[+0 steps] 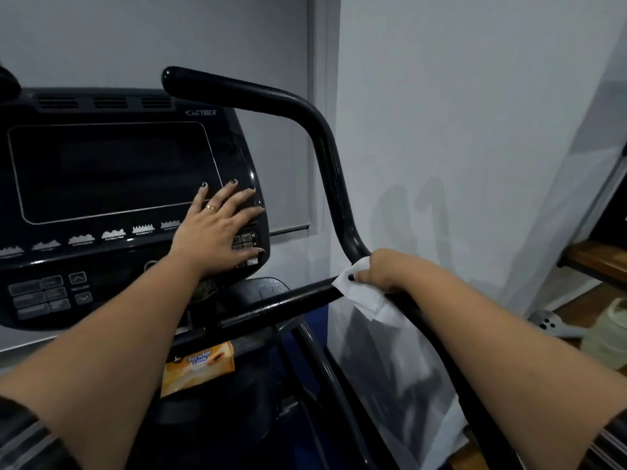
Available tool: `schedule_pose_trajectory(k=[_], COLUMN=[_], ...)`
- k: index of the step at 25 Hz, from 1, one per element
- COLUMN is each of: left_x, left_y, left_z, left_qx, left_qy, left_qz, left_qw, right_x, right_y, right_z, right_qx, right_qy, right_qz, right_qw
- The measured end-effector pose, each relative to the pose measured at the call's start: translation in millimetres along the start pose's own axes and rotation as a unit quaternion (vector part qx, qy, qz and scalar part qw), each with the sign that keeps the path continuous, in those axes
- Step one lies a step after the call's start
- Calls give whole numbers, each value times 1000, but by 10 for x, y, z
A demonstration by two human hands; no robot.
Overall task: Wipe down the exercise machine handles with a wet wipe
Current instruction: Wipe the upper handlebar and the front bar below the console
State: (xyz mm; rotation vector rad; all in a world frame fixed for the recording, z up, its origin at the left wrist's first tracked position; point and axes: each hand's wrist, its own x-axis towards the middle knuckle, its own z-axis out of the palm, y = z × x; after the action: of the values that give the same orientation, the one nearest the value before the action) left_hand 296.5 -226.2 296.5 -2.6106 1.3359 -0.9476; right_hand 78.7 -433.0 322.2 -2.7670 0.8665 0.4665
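A black curved handle (325, 154) rises on the right side of the exercise machine and bends down to a lower bar (288, 300). My right hand (383, 269) grips a white wet wipe (359, 290) around the handle where the upright meets the lower bar; a loose corner of the wipe hangs below. My left hand (217, 228) lies flat with spread fingers on the lower right corner of the black console (112, 171), touching its panel.
An orange pack of wipes (198, 366) sits on the machine below the console. A white wall (475, 130) stands close on the right. Wooden steps (597, 262) and a pale bag (607, 334) are at the far right.
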Motion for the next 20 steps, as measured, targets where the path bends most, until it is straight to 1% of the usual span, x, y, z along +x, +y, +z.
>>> schedule_pose_trajectory(k=[1, 3, 6, 8, 10, 11, 12, 14, 15, 17, 20], left_x=[-3, 21, 35, 31, 30, 34, 35, 30, 28, 31, 38], left_y=[3, 15, 10, 4, 13, 8, 6, 12, 4, 9, -5], left_z=[45, 80, 78, 81, 70, 66, 59, 50, 46, 35, 35], left_qx=[25, 44, 45, 43, 37, 35, 34, 30, 27, 20, 15], left_qy=[15, 30, 38, 39, 35, 33, 31, 30, 29, 22, 13], left_qz=[6, 13, 15, 12, 10, 9, 8, 7, 6, 7, 6], left_qw=[1000, 998, 998, 998, 999, 999, 999, 999, 999, 1000, 1000], right_x=[37, 217, 396, 381, 249, 170, 104, -57, -143, -273, -474], right_y=[-7, 51, 188, 331, 424, 444, 456, 426, 381, 337, 334], right_z=[-50, -70, -15, 47, 113, 137, 163, 183, 205, 302, 493], right_qx=[34, 133, 277, 340, 374, 366, 341, 228, 173, 99, 31], right_qy=[-18, -16, -38, -62, -90, -95, -81, -19, 11, 72, 164], right_qz=[-3, -5, 12, 13, 3, -2, -6, -3, 4, 30, 88], right_qw=[999, 991, 960, 938, 923, 926, 937, 974, 985, 992, 982])
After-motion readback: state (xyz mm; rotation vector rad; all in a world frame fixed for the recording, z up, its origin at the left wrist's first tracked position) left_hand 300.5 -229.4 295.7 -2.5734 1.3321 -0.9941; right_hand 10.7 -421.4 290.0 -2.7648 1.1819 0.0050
